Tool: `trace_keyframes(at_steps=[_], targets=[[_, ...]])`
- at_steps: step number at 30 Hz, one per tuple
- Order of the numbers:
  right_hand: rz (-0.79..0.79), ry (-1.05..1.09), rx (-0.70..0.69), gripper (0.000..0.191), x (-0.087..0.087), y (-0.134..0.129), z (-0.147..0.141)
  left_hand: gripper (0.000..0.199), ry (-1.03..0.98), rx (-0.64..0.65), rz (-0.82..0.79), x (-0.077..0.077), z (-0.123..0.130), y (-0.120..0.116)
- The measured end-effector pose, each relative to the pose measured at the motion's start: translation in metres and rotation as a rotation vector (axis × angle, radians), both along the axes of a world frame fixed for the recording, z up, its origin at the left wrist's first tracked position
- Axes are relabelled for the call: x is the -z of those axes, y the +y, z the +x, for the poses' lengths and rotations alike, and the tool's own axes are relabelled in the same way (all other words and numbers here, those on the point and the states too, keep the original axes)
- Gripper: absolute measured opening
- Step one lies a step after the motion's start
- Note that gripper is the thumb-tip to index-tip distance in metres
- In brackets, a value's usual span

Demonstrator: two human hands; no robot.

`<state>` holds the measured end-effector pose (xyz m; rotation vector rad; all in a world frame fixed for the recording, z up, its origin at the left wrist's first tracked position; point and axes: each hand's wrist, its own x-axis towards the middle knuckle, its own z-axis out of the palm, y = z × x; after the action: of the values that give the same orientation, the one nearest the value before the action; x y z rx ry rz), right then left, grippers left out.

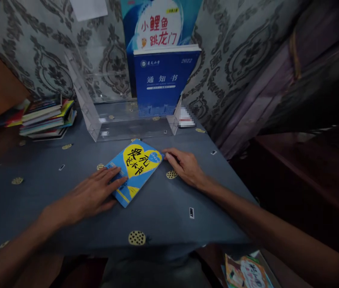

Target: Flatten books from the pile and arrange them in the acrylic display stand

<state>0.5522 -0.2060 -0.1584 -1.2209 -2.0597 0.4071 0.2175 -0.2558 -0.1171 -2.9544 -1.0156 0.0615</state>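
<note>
A blue book [147, 173] with a yellow heart and black Chinese characters on its cover lies flat and slanted on the table. My left hand [93, 192] rests on its lower left side, fingers stretched out over the cover's edge. At the book's right corner is my right hand [185, 166], its thumb and index finger closed together on the corner and its other fingers curled under. Behind the book stands a clear acrylic rack [133, 130]. A dark blue booklet [165, 86] stands upright at the rack's right end, before a taller teal picture book [160, 24].
A stack of books [47, 118] sits at the back left of the table. The patterned blue tablecloth [163, 228] ends at a slanting right edge. A curtain [247, 100] hangs to the right. Below the front edge lies another colourful book [247, 272].
</note>
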Motion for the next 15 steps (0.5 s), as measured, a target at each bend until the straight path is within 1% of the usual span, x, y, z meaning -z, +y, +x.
trace_keyframes(at_steps=[4,7,11,15], targets=[[0.025,0.001,-0.025,0.030,0.001,0.015,-0.002,0.054,0.010,-0.031,0.093,0.004,0.014,-0.006],[0.033,0.006,-0.032,0.029,0.001,0.026,-0.005,0.051,0.039,-0.037,0.150,0.003,0.024,-0.010],[0.035,0.018,-0.029,0.029,0.002,0.042,-0.008,0.047,0.051,0.012,0.213,0.001,0.037,-0.009],[-0.008,0.034,-0.029,0.031,0.004,0.049,-0.009,0.045,-0.006,0.041,0.214,0.002,0.044,-0.003]])
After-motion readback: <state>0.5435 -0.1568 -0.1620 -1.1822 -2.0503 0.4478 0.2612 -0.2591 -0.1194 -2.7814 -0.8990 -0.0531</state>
